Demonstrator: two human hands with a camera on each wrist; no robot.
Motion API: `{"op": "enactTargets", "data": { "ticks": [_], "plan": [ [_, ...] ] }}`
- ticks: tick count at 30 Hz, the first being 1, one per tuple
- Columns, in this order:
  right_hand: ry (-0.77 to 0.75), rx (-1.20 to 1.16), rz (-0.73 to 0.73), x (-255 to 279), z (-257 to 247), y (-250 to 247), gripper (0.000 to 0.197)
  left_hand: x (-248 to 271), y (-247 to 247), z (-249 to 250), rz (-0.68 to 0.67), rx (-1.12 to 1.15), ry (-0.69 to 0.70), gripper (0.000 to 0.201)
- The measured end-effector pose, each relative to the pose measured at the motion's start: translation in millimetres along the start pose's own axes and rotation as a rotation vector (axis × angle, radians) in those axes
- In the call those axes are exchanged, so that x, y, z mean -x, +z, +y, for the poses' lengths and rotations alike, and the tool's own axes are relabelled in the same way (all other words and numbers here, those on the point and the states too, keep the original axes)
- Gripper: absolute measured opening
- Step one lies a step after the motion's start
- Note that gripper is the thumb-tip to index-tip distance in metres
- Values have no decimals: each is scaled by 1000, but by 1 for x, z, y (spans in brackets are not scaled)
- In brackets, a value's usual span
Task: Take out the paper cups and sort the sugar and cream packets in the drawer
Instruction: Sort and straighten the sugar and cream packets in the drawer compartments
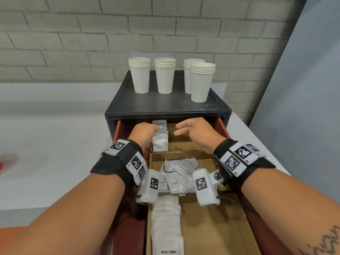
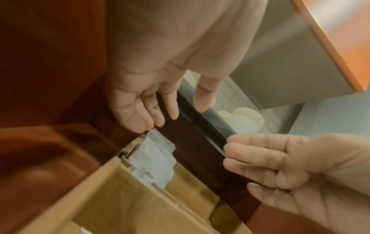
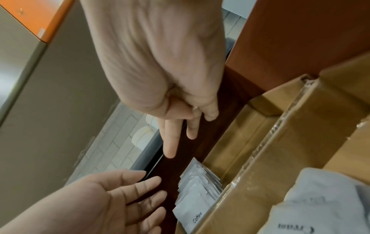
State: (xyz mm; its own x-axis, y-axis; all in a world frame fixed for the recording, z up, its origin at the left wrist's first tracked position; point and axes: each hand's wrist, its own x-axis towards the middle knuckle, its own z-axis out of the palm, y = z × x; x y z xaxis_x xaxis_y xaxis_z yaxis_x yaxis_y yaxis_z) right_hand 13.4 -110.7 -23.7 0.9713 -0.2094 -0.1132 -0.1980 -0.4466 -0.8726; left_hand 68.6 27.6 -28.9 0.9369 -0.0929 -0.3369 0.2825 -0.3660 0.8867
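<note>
**Both hands reach over the back compartment of the open drawer**

Pale grey desk (image 1: pixel 46 144) surface and a brick wall (image 1: pixel 73 43) are seen around a black cabinet (image 1: pixel 165 105) whose red drawer (image 1: pixel 223 127) is pulled out towards the viewer. Nearest the viewer, a row of white sugar packets (image 1: pixel 167 227) is laid along the left side of a cardboard compartment (image 1: pixel 217 227). Behind it, a second compartment is filled with a loose heap of cream packets (image 1: pixel 181 173). Farther back, coffee packets (image 1: pixel 160 138) are stood on edge in a row against the left wall of the rear compartment. Over that row the left hand (image 1: pixel 144 133) is held, its fingers (image 2: pixel 140 110) straight and relaxed, their tips at the top edge of the rearmost packet; nothing is gripped. The right hand (image 1: pixel 195 132) is held just to the right, above the bare cardboard of the same compartment, fingers (image 3: pixel 170 139) extended and slightly spread, with nothing in it. Farthest away, four stacks of paper cups (image 1: pixel 164 76) are stood upright on the cabinet top, two of them on the right close together.
</note>
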Motion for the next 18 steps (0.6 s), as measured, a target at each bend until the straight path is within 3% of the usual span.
{"op": "enactTargets", "data": {
  "ticks": [4,10,14,18],
  "plan": [
    [-13,-102,-21,9,3,1,22,10,2,3,-49,-121,-5,38],
    [-88,98,-58,24,12,7,49,28,2,-12,-259,-402,-20,15],
    [-62,100,-42,28,15,17,36,37,7,-17,-368,-494,-110,19],
    [-72,249,-149,34,21,22,48,34,16,-26,-314,-586,-71,23]
  ]
}}
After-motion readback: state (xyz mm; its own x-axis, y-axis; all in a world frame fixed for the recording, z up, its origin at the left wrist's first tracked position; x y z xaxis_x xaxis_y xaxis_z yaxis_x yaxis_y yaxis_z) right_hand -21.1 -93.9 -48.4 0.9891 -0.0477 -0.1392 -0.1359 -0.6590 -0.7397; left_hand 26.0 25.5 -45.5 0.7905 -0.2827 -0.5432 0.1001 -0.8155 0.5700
